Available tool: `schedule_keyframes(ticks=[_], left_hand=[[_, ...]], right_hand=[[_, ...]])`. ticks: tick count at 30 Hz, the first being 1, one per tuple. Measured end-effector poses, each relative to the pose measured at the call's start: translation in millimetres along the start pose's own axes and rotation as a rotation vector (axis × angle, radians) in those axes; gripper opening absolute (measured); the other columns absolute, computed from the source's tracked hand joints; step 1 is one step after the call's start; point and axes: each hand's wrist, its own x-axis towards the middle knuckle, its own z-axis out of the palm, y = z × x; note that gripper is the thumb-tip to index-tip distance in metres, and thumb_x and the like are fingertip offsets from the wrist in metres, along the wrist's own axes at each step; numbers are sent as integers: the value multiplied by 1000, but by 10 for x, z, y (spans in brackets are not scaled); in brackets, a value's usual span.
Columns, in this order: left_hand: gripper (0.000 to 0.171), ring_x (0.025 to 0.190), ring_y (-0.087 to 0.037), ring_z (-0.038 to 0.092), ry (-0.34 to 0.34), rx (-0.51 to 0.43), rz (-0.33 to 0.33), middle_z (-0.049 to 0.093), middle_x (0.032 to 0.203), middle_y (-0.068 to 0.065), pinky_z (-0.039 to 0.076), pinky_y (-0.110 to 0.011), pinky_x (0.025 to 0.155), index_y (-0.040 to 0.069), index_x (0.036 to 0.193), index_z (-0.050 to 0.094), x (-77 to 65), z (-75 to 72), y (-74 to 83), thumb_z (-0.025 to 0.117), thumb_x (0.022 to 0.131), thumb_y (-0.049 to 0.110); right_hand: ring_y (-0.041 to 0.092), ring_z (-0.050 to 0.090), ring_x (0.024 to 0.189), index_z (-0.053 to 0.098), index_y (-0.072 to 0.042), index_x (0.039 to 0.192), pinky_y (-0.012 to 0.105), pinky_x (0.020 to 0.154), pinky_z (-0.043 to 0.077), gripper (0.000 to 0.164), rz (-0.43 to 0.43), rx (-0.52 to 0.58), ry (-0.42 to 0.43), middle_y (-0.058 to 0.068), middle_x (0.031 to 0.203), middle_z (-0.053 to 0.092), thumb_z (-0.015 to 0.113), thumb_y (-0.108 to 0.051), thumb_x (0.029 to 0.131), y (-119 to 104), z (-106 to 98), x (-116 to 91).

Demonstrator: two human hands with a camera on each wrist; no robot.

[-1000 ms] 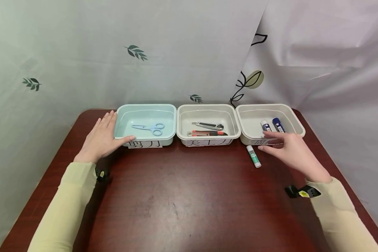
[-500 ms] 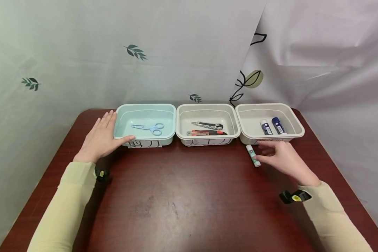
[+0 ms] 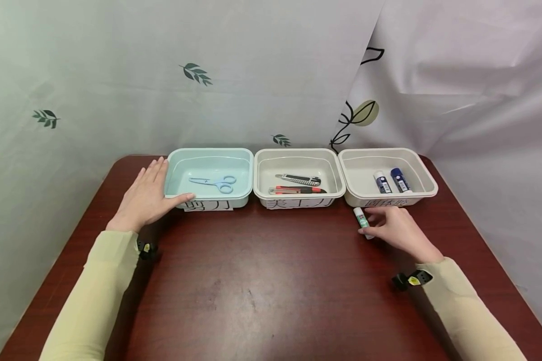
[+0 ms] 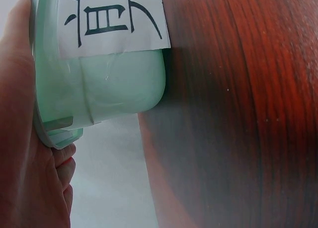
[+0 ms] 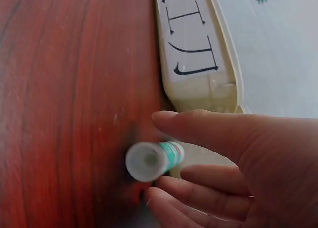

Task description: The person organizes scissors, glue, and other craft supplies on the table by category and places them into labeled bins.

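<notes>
My left hand (image 3: pixel 144 198) rests on the left rim of the light blue box (image 3: pixel 210 201), fingers extended and thumb along its front edge. A pair of blue scissors (image 3: pixel 217 183) lies inside that box. In front of the right-hand beige box (image 3: pixel 357 198), a white and green glue stick (image 3: pixel 361 218) lies on the table. My right hand (image 3: pixel 399 228) is right at it, and the thumb overlaps its near end in the head view. The right wrist view has the glue stick (image 5: pixel 149 161) between the spread thumb and fingers, a gap showing below the thumb.
The middle beige box (image 3: pixel 299 155) holds two utility knives (image 3: pixel 298 190). Two blue and white glue sticks (image 3: pixel 399 180) lie in the right-hand box. All three boxes carry paper labels and stand in a row at the back of the dark red table (image 3: pixel 253 281), before a patterned curtain (image 3: pixel 271 75).
My right hand has moved down and left from over the right-hand box's front rim to the glue stick on the table. The left hand has stayed on the blue box.
</notes>
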Motion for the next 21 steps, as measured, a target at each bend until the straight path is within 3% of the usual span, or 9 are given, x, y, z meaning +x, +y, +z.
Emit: schedule_keyframes(ticks=[11, 21], left_hand=[[118, 152, -43, 11, 3, -1, 4, 14, 163, -31, 2, -51, 124, -8, 159, 10, 5, -3, -1, 61, 88, 72], [118, 152, -43, 10, 4, -8, 1, 14, 163, -31, 3, -51, 124, -8, 159, 10, 0, -6, 5, 60, 89, 72]], right_hand=[[13, 69, 69, 70, 8, 122, 27, 64, 51, 48, -14, 9, 25, 7, 88, 75, 84, -9, 79, -30, 93, 30], [10, 66, 64, 70, 6, 121, 26, 59, 51, 44, -16, 19, 11, 8, 90, 74, 80, -4, 80, -54, 43, -19]])
